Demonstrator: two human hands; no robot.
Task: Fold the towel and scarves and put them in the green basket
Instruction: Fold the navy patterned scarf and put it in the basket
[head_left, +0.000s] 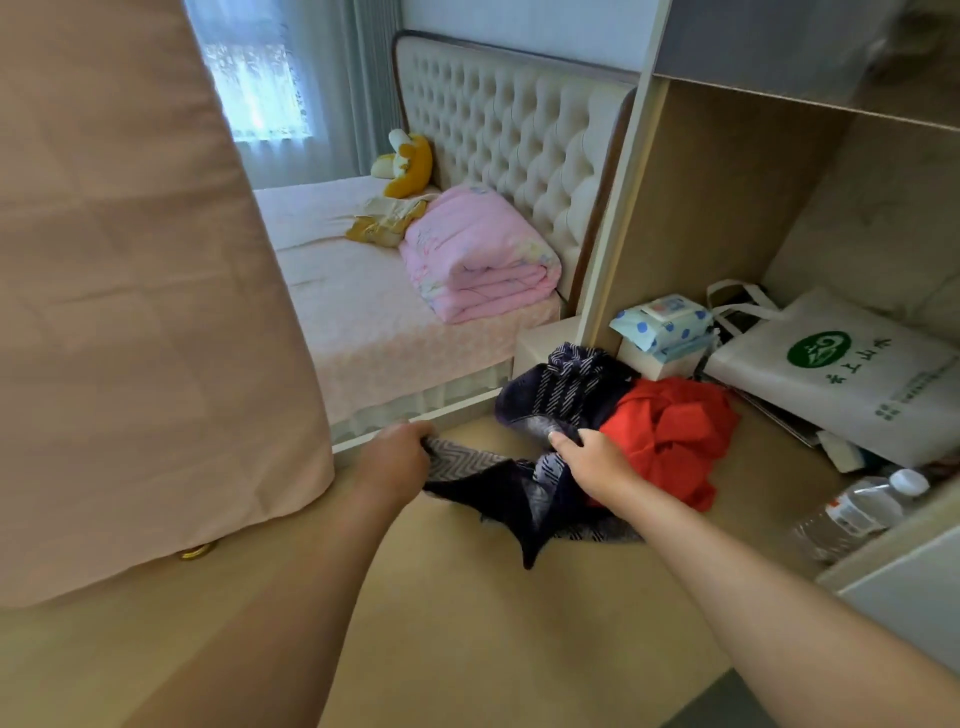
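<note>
Head: fingertips of left hand (396, 457) hidden

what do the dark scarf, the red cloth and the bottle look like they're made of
Dark scarf: probably soft woven or knit fabric, matte; it drapes limply, with stripe and zigzag patterns. Red cloth: thin matte fabric, crumpled into soft folds; fibre unclear. Bottle: likely clear glossy plastic, see-through with a white cap.

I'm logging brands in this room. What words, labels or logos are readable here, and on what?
White bag: green round logo and four large green characters, seen upside down, not surely readable; small print blurred.
Wipes pack: label too blurred to read.
Bottle: label too blurred to read.
</note>
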